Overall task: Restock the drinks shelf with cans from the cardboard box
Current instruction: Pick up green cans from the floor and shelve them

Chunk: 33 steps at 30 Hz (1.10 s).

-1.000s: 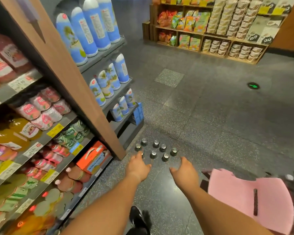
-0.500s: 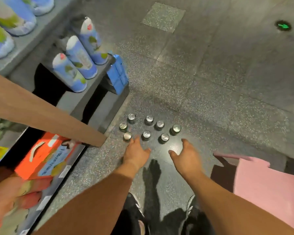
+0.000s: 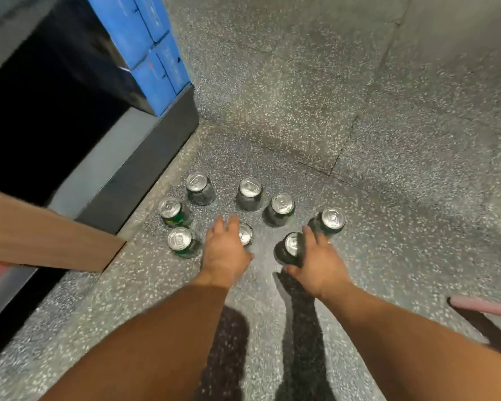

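Observation:
Several dark green drink cans with silver tops stand upright in a loose cluster on the speckled floor, such as the far can (image 3: 250, 188) and the left can (image 3: 180, 238). My left hand (image 3: 224, 251) reaches down over the near middle can (image 3: 246, 233), which sits between its fingers and thumb. Around the near right can (image 3: 292, 243) curls my right hand (image 3: 320, 263), thumb on the near side and fingers on the far side. Another can (image 3: 333, 218) stands just beyond my right fingers. No cardboard box is in view.
The grey base of the shelf unit (image 3: 122, 169) runs along the left, close to the leftmost cans. Blue packs (image 3: 151, 53) sit on it at the back. A brown shelf side panel (image 3: 41, 238) juts in from the left. A pink edge (image 3: 486, 306) shows at the right.
My view has dropped down close to the floor and the cans. Both hands moved forward from in front of the cluster onto the two nearest cans.

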Motion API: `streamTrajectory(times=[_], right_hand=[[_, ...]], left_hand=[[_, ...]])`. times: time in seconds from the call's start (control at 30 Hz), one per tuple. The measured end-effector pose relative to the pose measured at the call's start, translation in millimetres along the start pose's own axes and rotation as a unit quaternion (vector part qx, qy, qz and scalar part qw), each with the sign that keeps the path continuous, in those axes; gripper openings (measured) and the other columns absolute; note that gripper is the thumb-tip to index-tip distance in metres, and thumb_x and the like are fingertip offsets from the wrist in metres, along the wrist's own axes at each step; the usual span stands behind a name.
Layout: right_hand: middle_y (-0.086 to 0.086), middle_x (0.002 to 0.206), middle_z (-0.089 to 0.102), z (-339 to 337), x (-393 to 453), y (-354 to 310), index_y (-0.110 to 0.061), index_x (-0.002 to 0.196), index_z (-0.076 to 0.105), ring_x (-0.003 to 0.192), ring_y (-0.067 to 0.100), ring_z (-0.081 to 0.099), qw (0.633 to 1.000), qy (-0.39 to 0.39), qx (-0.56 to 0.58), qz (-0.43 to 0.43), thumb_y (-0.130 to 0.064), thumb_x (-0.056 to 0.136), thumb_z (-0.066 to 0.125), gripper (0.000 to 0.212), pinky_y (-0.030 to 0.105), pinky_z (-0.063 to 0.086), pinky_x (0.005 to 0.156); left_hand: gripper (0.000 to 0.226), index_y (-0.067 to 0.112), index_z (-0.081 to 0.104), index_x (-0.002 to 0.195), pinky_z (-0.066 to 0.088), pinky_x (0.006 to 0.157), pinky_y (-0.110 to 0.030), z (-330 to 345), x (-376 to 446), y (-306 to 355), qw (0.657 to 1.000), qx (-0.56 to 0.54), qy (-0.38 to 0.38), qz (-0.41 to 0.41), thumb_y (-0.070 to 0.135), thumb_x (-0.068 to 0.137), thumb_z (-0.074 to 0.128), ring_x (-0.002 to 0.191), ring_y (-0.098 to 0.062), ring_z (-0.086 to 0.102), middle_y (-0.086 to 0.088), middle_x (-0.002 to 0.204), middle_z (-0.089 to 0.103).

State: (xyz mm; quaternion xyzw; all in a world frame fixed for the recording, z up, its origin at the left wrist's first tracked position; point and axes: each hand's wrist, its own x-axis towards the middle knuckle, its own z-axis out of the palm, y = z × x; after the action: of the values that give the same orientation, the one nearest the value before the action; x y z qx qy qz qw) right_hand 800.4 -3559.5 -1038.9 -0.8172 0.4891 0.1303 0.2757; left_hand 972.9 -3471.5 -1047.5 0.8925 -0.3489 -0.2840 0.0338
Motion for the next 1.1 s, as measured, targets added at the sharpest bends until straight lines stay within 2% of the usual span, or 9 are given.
streamTrajectory(times=[0.13,0.27,0.4,0.5,0.63,0.7,0.8,0.93,1.1], right_hand=[[0.012,0.136,0.042,12,31,-4,-0.02,0.147,0.027,0.119,0.035,0.05,0.997,-0.024,-0.065,-0.034,-0.031,0.084,0.068,0.076,0.043,0.046,0.095],[0.013,0.123,0.047,19,31,-11,-0.016,0.134,0.039,0.107,0.035,0.058,0.999,-0.017,-0.049,-0.017,-0.01,0.088,0.058,0.051,0.04,0.047,0.087],[0.012,0.114,0.051,-8,-8,-24,-0.017,0.126,0.044,0.099,0.034,0.059,1.0,0.002,0.002,-0.004,-0.023,0.085,0.063,0.045,0.038,0.05,0.084],[0.009,0.108,0.049,-56,-69,-48,-0.02,0.124,0.047,0.097,0.033,0.056,0.999,0.013,0.037,-0.001,-0.031,0.077,0.07,0.054,0.037,0.05,0.084],[0.001,0.104,0.036,-141,-149,-104,-0.022,0.117,0.045,0.084,0.027,0.053,0.998,-0.002,0.065,-0.022,-0.028,0.074,0.075,0.054,0.03,0.041,0.07],[0.004,0.116,0.036,-192,-188,-142,-0.02,0.129,0.041,0.085,0.026,0.052,0.996,-0.001,0.077,-0.044,-0.025,0.075,0.076,0.065,0.027,0.039,0.072],[0.006,0.126,0.039,-274,-252,-205,-0.019,0.141,0.032,0.102,0.026,0.055,0.99,0.008,0.1,-0.104,-0.023,0.075,0.076,0.079,0.028,0.041,0.08],[0.001,0.124,0.046,-374,-333,-291,-0.022,0.138,0.035,0.112,0.024,0.052,0.974,0.021,0.126,-0.189,-0.029,0.07,0.072,0.078,0.037,0.047,0.09],[0.001,0.119,0.051,-487,-432,-399,-0.019,0.128,0.044,0.115,0.026,0.051,0.935,0.014,0.162,-0.314,-0.036,0.062,0.066,0.072,0.042,0.046,0.093]], left_hand=[[0.071,0.021,0.037,0.149,0.048,0.101,-0.044,1,26,-2,0.998,0.056,-0.025,0.027,0.025,0.088,0.073,0.125,-0.035,0.053,-0.013,0.141,0.043],[0.061,0.019,0.04,0.143,0.051,0.095,-0.042,2,14,3,0.998,0.055,-0.012,0.038,0.004,0.089,0.064,0.115,-0.033,0.06,-0.011,0.13,0.051],[0.075,0.022,0.033,0.149,0.052,0.101,-0.043,-16,-26,4,0.999,-0.02,-0.024,0.023,0.015,0.084,0.071,0.12,-0.033,0.058,-0.01,0.14,0.045],[0.072,0.025,0.038,0.144,0.051,0.102,-0.039,-55,-89,3,0.995,-0.082,-0.044,-0.039,0.029,0.082,0.074,0.116,-0.03,0.059,-0.008,0.139,0.043],[0.073,0.024,0.039,0.146,0.038,0.099,-0.019,-151,-190,10,0.973,-0.195,-0.056,-0.111,0.02,0.083,0.078,0.116,-0.022,0.053,-0.005,0.141,0.033],[0.075,0.021,0.038,0.146,0.037,0.103,-0.02,-210,-236,12,0.967,-0.221,-0.044,-0.12,0.019,0.083,0.078,0.114,-0.019,0.049,-0.004,0.139,0.032],[0.075,0.025,0.038,0.146,0.043,0.109,-0.026,-305,-307,12,0.959,-0.251,-0.001,-0.134,0.023,0.083,0.078,0.116,-0.018,0.051,0.0,0.137,0.032],[0.07,0.029,0.045,0.14,0.043,0.1,-0.025,-432,-405,16,0.947,-0.268,0.106,-0.142,0.037,0.078,0.075,0.114,-0.013,0.054,0.007,0.132,0.041],[0.063,0.029,0.053,0.123,0.044,0.091,-0.028,-583,-521,20,0.898,-0.276,0.296,-0.173,0.044,0.066,0.077,0.117,-0.017,0.055,0.007,0.122,0.05]])
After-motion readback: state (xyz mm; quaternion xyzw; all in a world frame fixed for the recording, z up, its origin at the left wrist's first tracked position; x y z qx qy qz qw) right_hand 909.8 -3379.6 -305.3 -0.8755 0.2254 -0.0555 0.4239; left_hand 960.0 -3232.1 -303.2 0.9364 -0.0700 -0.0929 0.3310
